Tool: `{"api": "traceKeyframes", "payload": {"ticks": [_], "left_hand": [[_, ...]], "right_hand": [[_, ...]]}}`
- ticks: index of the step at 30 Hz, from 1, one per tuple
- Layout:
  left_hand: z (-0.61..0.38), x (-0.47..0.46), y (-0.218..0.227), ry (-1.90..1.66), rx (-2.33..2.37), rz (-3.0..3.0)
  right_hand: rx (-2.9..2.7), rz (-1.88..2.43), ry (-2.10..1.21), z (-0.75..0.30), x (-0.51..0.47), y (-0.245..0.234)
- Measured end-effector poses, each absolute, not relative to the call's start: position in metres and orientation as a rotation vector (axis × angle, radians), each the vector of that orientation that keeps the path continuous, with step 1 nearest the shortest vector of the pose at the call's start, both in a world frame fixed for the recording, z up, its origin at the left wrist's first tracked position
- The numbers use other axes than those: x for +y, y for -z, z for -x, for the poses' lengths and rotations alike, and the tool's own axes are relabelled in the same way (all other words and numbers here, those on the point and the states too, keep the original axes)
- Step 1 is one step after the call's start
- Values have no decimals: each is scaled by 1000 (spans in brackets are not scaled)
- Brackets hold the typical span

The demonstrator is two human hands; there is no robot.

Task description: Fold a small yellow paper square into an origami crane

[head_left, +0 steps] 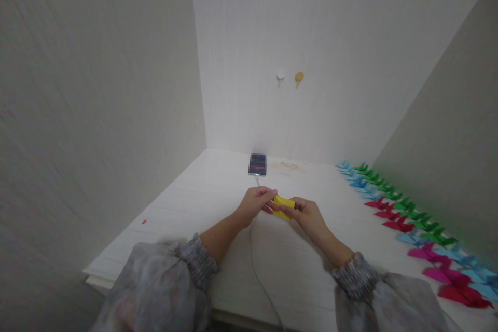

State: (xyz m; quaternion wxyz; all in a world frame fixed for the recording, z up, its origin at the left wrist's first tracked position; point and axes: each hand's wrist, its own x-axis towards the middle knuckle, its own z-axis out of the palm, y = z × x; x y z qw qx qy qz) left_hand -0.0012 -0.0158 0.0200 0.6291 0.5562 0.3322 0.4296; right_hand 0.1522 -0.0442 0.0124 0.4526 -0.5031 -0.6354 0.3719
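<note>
Head view; directions read from the folded yellow paper as clock centre.

Item: folded yellow paper, one, small, held between both hands above the table.
Item: left hand, at 9 o'clock; thumb and fingers curled in, pinching the paper's near-left edge.
Item: right hand, at 3 o'clock; thumb and fingers closed on its right end.
Item: white table, bearing the stock; white panels stand along its left, back and right sides.
Item: phone, one, at 11 o'clock, near the back panel; screen blurred, contents not legible.
Item: pale cable, leading from the phone past the left hand to 6 o'clock.
Item: folded paper birds, two rows, from 2 to 4 o'clock; inner row light blue, blue, red and magenta, outer row green, then light blue.
Item: orange scrap, at 9 o'clock, near the table's left edge.
Item: hooks, two, white and gold, back panel, 12 o'clock.
</note>
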Motion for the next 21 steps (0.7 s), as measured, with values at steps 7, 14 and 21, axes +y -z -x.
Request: {"api": "traceKeyframes", "payload": {"ticks": [7,14,21], "left_hand": [[1,-13,-15,-1023,802,-1315],[-1,-14,-17,-1090,736,-1146],[2,-10,-20,-1121,743,-959]], "right_hand": [[-1626,1275,-830,-152,-43,-10],[-1726,1211,-551,-156,-43,-12],[-1895,945,-99,-166,-46,-16]]}}
